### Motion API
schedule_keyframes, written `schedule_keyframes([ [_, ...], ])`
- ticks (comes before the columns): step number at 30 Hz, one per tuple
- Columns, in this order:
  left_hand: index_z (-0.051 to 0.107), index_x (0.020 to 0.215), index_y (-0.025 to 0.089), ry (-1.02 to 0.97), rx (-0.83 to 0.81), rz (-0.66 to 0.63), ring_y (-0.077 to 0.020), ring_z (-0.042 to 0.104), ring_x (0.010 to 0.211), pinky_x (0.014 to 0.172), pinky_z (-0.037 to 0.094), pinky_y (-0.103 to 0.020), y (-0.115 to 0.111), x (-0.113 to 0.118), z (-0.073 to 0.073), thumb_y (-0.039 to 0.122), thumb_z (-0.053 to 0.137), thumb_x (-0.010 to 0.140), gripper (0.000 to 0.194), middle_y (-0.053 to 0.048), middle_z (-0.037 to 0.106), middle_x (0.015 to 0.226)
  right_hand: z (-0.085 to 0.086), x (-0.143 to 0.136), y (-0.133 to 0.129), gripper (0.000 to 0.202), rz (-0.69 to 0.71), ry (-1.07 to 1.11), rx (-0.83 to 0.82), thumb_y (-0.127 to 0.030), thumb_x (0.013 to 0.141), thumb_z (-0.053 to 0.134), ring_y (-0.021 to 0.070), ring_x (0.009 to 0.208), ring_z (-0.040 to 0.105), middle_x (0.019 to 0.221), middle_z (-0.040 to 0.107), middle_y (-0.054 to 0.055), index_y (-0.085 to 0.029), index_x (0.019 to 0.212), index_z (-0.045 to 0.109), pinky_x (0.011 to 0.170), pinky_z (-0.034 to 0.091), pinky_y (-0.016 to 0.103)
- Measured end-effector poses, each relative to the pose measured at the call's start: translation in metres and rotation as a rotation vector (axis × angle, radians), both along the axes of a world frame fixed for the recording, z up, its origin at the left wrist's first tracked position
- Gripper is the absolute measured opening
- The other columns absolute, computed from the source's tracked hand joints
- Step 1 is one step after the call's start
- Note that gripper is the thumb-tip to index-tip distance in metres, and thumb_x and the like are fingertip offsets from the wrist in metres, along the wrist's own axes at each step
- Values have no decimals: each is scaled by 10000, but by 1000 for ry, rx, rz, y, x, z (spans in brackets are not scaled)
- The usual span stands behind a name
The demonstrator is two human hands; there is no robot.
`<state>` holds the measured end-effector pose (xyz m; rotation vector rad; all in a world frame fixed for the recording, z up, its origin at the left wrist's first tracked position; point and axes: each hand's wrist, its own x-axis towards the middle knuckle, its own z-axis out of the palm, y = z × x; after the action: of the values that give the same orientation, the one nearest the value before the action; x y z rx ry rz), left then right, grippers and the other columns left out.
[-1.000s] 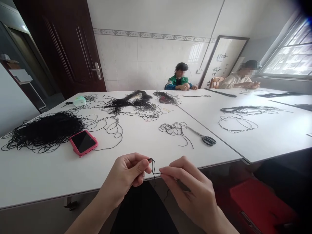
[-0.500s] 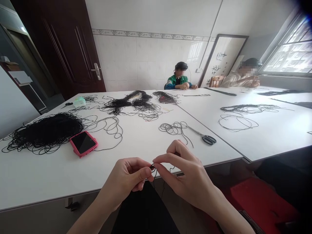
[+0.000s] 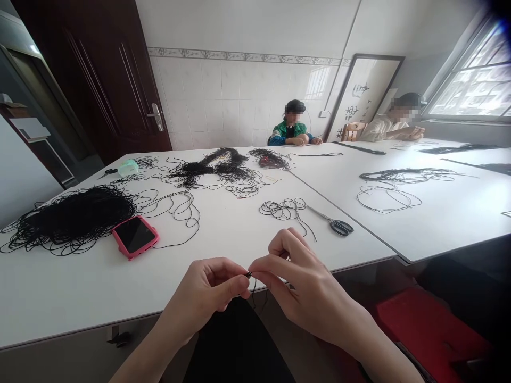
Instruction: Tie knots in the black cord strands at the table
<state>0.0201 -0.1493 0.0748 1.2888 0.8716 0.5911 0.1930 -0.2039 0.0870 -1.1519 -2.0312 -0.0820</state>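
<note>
Between my two hands, just over the table's front edge, is a small bunched piece of black cord (image 3: 249,275). My left hand (image 3: 213,284) pinches it between thumb and forefinger. From the other side, the thumb and forefinger of my right hand (image 3: 301,276) are closed on it too. Thin ends of the cord dangle below the fingertips. Beyond my hands lies a loosely looped length of black cord (image 3: 284,209), with black-handled scissors (image 3: 340,227) beside it. Their blades point away from me. The exact shape of the pinched part is largely hidden by my fingers.
A big heap of black cord (image 3: 80,215) and a phone in a pink case (image 3: 136,236) lie at the left. More cord bundles (image 3: 215,165) spread across the back of the white table (image 3: 223,229). Two people (image 3: 293,127) sit at the far side. A red seat (image 3: 427,324) stands at lower right.
My right fingertips have closed together on the cord, and the small loop that showed between my hands has drawn in tighter. The view has shifted slightly.
</note>
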Motion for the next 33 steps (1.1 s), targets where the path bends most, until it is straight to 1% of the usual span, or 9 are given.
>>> schedule_keyframes([
  [7,680,704,164,66,87,-13,-71,403,511,466,293,-174,-4,2,7,378,689,704,214,-9,612,601,5,-3,2,203,4,-98,13,-49,853,469,147,739,384,757,409,52,-131,741,616,603,417,244],
  [11,610,640,160,64,72,-13,-52,363,476,461,276,-175,-5,1,8,356,679,715,221,6,590,585,1,2,4,167,-37,-107,17,-118,875,494,161,780,433,841,483,65,-171,822,642,716,445,328],
  [13,575,632,161,-2,18,-40,-40,341,451,454,268,-176,-3,-1,5,355,676,721,236,19,572,575,-7,4,3,148,-101,-32,63,-133,875,514,175,848,471,917,503,73,-193,932,637,769,445,360],
  [16,525,623,165,-111,-89,-61,-27,309,425,445,250,-177,-1,-3,-1,340,667,736,253,47,508,537,-26,0,-1,130,-184,218,147,-111,863,517,145,811,509,871,497,54,-177,949,588,682,460,276],
  [20,500,617,169,-159,-135,-67,-35,295,439,456,235,-184,0,-5,-2,311,653,749,247,67,417,487,-51,-16,-7,55,-106,314,32,-136,839,558,108,683,508,772,493,14,-180,871,560,570,449,223],
  [23,501,624,172,-103,-60,-37,-47,320,465,479,251,-192,-2,-5,2,326,638,754,244,58,433,509,-57,-22,-9,96,-85,321,-11,-104,848,525,105,689,531,801,511,18,-190,884,549,576,465,221],
  [28,532,637,166,92,179,-26,-73,369,540,520,271,-203,-6,-3,9,347,602,774,238,20,506,589,-44,-13,-4,123,-77,354,60,-80,868,451,134,881,590,926,567,54,-189,900,498,715,508,254],
  [30,536,647,168,98,187,-104,-80,384,561,530,277,-206,-7,-2,10,345,590,782,229,19,508,593,-38,-11,2,94,-28,400,-63,-109,874,448,131,839,611,901,610,48,-187,897,496,687,507,250],
  [33,517,649,172,31,146,-166,-75,383,548,524,279,-207,-7,-3,8,351,601,777,236,24,510,591,-31,-12,11,65,64,566,-413,-159,863,468,110,687,618,737,637,9,-178,829,520,585,488,212],
])
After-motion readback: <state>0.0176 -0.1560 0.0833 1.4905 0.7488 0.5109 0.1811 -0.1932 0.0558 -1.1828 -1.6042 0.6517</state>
